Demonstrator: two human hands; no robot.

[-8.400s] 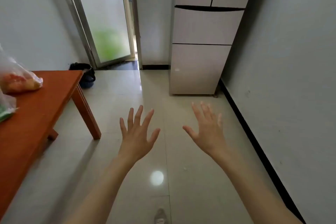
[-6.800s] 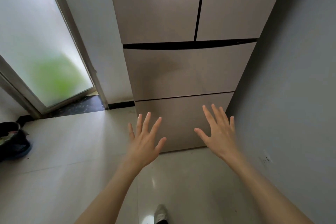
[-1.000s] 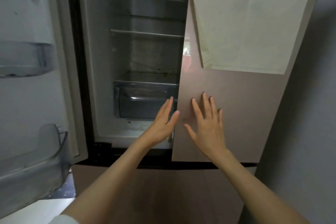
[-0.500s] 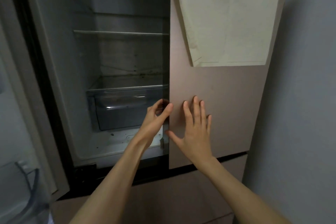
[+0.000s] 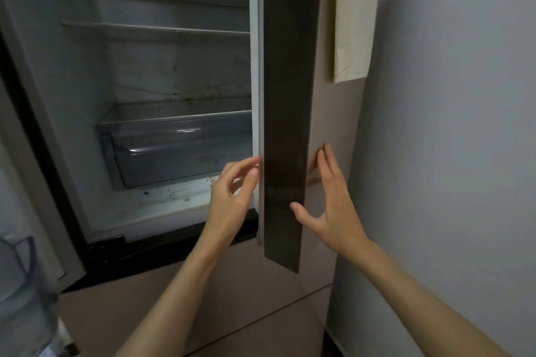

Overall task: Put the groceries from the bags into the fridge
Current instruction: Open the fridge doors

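Nearest, at the lower left corner, the clear door bin (image 5: 20, 293) of the swung-out left fridge door shows only in part, blurred. Both forearms reach up from below to the right door (image 5: 285, 113), which half a second ago lay flat and shut with its paper facing the camera; now it stands partly swung out, so its dark inner edge is turned toward the viewer and the pinkish front face is seen slantwise. The left hand (image 5: 232, 197) has its fingers curled loosely against the pale gasket strip on the door's inner side, fingertips touching it; whether it truly grips the edge cannot be told. The right hand (image 5: 333, 209) is spread with straight fingers resting on the door's outer face, thumb just beside the dark edge, holding nothing. The paper sheet (image 5: 355, 17) on that face now appears narrow, near the grey wall (image 5: 452, 124), which stands close to the door's right side and leaves little swing room. Below, the closed drawer front (image 5: 232, 304) runs across. Farther in, the fridge (image 5: 179, 72) interior lies open on the left: a clear crisper drawer (image 5: 174, 148) at the bottom, bare shelves above. No grocery bags are in view.
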